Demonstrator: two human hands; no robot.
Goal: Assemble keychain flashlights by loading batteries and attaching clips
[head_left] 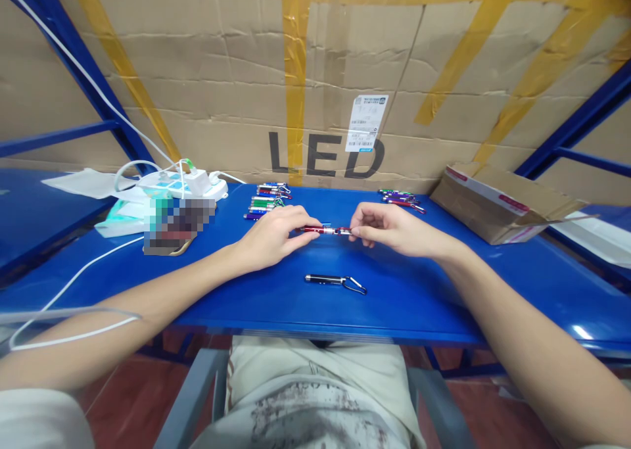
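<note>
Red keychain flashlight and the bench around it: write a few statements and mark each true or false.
1. Both the left hand and the right hand hold the red keychain flashlight. True.
2. The black keychain flashlight lies behind the hands. False: it lies nearer the person, untouched.
3. A white power strip sits on the left of the blue table. True.
4. The cardboard box stands at the left. False: it is at the right.
</note>
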